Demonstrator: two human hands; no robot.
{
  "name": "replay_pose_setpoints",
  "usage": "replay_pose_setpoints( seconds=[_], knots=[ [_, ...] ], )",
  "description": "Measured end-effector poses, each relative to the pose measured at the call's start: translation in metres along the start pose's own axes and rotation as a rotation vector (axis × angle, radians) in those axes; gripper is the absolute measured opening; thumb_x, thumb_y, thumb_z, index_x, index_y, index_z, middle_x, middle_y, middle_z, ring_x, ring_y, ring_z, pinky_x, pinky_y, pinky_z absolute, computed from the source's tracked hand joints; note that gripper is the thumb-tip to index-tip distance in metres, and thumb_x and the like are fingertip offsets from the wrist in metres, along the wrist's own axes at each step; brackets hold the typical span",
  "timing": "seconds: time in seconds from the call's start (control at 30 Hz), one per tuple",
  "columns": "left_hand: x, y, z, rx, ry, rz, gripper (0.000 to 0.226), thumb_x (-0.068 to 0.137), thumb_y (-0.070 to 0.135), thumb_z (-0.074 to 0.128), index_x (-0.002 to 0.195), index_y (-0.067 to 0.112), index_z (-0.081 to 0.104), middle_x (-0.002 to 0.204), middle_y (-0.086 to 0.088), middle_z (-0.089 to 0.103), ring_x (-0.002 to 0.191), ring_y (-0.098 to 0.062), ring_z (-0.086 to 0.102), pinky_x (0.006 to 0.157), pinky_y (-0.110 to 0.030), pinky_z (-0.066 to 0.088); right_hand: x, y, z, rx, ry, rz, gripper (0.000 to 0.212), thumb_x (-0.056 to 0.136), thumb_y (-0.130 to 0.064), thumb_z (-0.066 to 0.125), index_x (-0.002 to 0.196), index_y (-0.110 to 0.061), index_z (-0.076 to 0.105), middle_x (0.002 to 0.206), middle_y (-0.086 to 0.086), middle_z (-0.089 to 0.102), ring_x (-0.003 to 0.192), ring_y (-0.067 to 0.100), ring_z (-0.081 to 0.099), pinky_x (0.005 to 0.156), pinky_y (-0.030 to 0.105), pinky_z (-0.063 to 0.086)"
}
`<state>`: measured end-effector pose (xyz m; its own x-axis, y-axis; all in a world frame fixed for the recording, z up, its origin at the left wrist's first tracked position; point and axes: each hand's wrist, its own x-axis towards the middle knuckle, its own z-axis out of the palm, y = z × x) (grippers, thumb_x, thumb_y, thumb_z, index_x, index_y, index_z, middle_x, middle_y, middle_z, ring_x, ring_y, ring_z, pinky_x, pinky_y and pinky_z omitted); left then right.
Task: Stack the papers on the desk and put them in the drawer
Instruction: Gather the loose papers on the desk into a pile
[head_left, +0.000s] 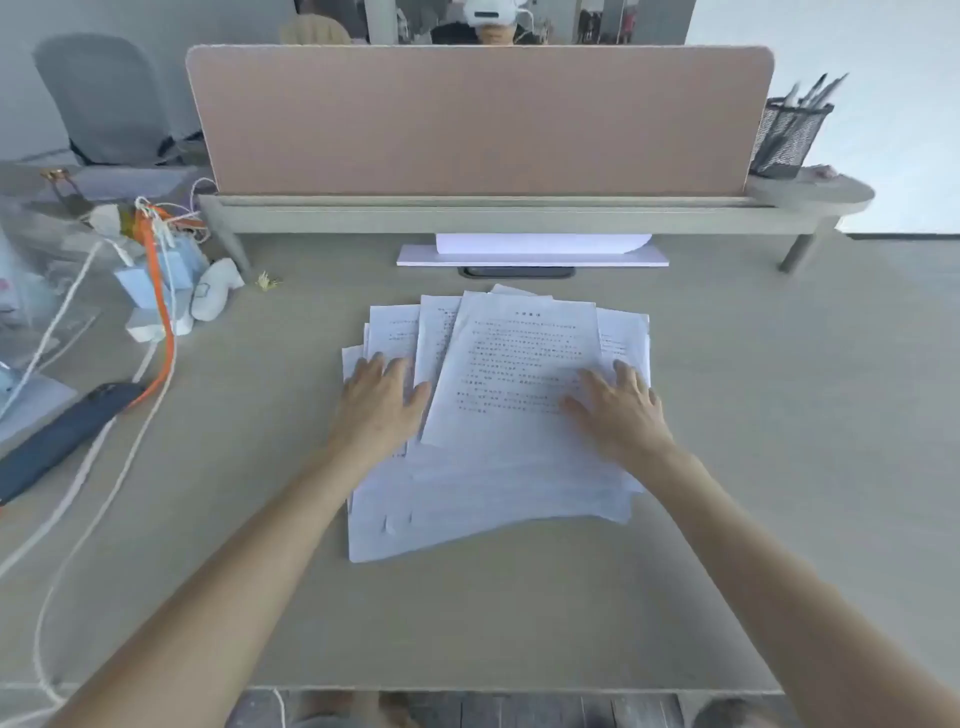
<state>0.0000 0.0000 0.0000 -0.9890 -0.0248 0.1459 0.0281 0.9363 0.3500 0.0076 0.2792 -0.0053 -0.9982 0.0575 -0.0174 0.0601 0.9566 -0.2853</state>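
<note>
Several white printed papers (498, 467) lie in a loose, fanned pile at the middle of the beige desk (779, 415). Their edges are uneven and the top sheet is tilted. My left hand (379, 405) rests flat on the pile's left side with its fingers spread. My right hand (621, 408) lies flat on the right side of the top sheet, fingers apart. Neither hand grips a sheet. No drawer shows in this view.
A pink divider panel (478, 119) stands on a low shelf at the back. A mesh pen holder (789, 135) sits at the back right. Cables, a dark blue case (62, 436) and small clutter fill the left side. A white flat object (530, 254) lies under the shelf.
</note>
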Motion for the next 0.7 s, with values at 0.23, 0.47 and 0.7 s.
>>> replay_pose_setpoints(
  seconds=[0.23, 0.47, 0.7],
  knots=[
    [-0.042, -0.004, 0.0, -0.052, -0.135, -0.138, 0.057, 0.099, 0.049, 0.033, 0.149, 0.02, 0.029, 0.16, -0.016, 0.018, 0.145, -0.035, 0.02, 0.114, -0.045, 0.02, -0.021, 0.011, 0.003, 0.019, 0.009, 0.059, 0.055, 0.097, -0.056, 0.038, 0.139, -0.02, 0.046, 0.141, 0.02, 0.038, 0.137, 0.038, 0.031, 0.112, 0.045, 0.029],
    [0.005, -0.022, 0.029, 0.066, -0.048, -0.08, 0.055, 0.094, 0.05, 0.021, 0.136, 0.02, 0.039, 0.137, -0.018, 0.039, 0.127, -0.037, 0.031, 0.113, -0.047, 0.023, 0.029, 0.014, 0.009, -0.015, 0.014, 0.026, 0.069, 0.093, -0.07, 0.023, 0.142, -0.024, 0.038, 0.144, 0.023, 0.036, 0.139, 0.038, 0.025, 0.117, 0.047, 0.019],
    [0.064, -0.035, 0.038, -0.189, -0.08, 0.004, 0.029, 0.09, 0.004, 0.056, 0.112, 0.01, 0.039, 0.122, -0.013, 0.058, 0.106, -0.04, 0.048, 0.09, -0.043, 0.04, 0.064, -0.009, 0.015, 0.075, 0.024, -0.046, 0.06, 0.093, -0.066, 0.037, 0.137, -0.026, 0.044, 0.131, 0.007, 0.04, 0.138, 0.029, 0.031, 0.116, 0.039, 0.027]
  ],
)
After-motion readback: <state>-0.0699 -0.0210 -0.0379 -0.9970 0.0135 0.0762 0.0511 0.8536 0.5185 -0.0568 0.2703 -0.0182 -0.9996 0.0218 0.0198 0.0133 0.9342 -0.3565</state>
